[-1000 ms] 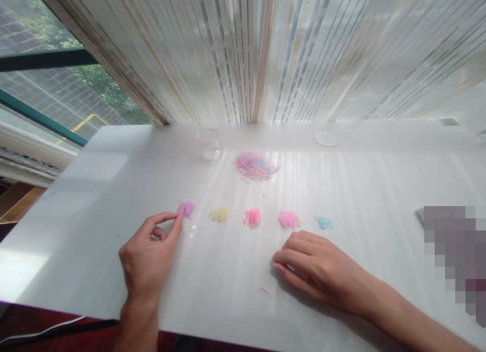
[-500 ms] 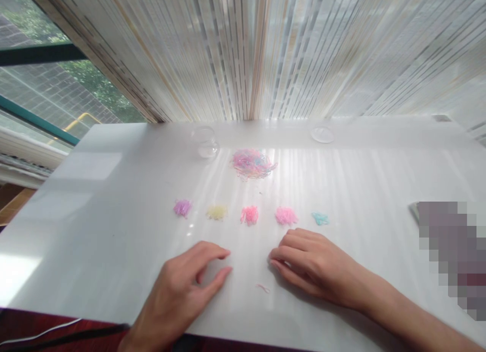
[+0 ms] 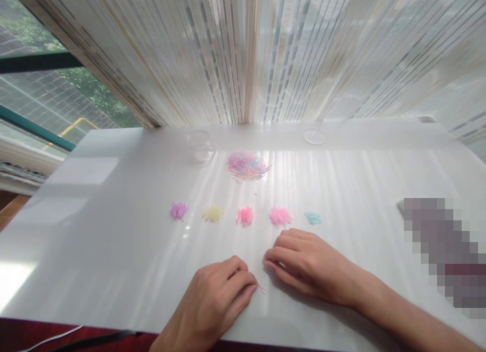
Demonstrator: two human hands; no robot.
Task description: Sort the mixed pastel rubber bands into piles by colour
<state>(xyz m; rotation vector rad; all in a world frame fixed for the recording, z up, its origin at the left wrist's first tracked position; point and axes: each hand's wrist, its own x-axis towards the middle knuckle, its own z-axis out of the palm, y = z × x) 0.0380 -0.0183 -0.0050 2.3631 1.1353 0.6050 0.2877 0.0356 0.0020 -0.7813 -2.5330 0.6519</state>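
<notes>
1. Near the close edge of the table [image 3: 114,281], your left hand [image 3: 224,294] has its grip pinching, looks like, thumb and finger together on one end of a pale pink strand [image 3: 262,289]. Can't tell if it's lifted at all.
2. Call that strand the clock's centre, 12 toward the curtain [image 3: 243,48]. Your right hand [image 3: 307,263] rests at 2, fingers loosely curled; can't tell if anything's inside that grip.
3. Done, I'd say: five one-colour piles. Purple pile [image 3: 179,210] between 10 and 11, yellow pile [image 3: 212,213] at 11, red-pink pile [image 3: 245,216] just shy of 12, pink pile [image 3: 280,215] just past it, blue pile [image 3: 313,218] at 1, the skimpiest.
4. Left, by the look of it: the mixed heap [image 3: 246,164] at 12, beyond the row, plus your loose strand. Partway, maybe.
5. Strand's free end points between 4 and 5, so its visible long axis slants toward you and rightward. Your fingers hide the other end.
</notes>
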